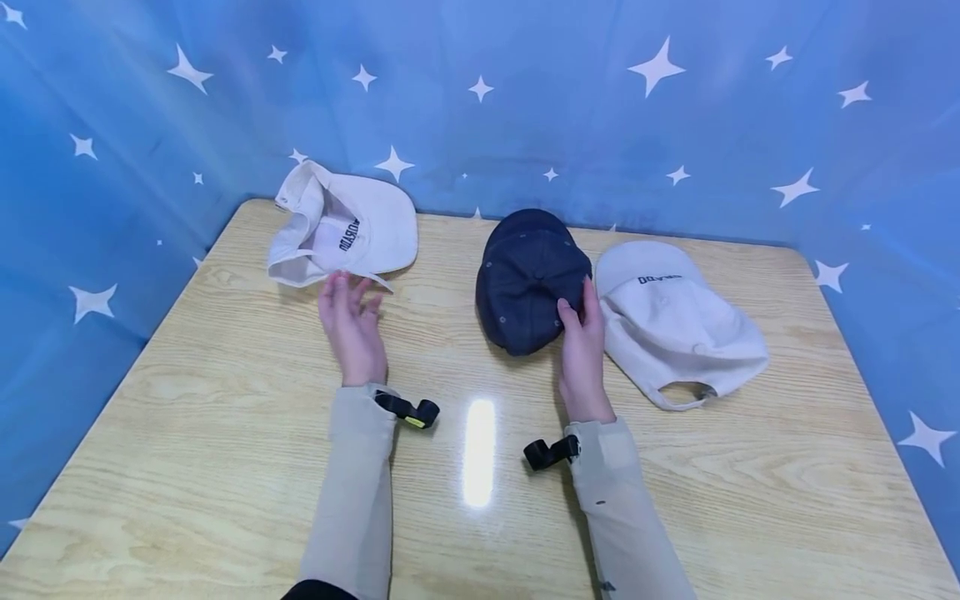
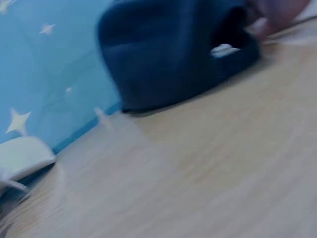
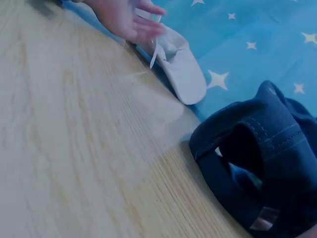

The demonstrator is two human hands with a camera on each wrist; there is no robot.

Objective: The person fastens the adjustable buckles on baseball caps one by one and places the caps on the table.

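A navy baseball cap (image 1: 528,275) sits crown up at the back middle of the table. The right hand (image 1: 585,358) holds its near right side, the thumb lying over the crown and the fingers along the edge. In the right wrist view the cap's back opening (image 3: 242,153) and strap show. The left hand (image 1: 354,333) is by a white cap (image 1: 382,221) at the back left, fingers loosely spread at the cap's strap. That cap lies with its inside showing and dark lettering within. Only part of the right hand (image 2: 282,15) shows in the left wrist view.
Right beside the navy cap lies a second white cap (image 1: 682,317), crown up, its back strap toward the front. A blue curtain with white stars (image 1: 480,108) hangs behind the wooden table (image 1: 225,433). Both wrists carry small black cameras (image 1: 420,412).
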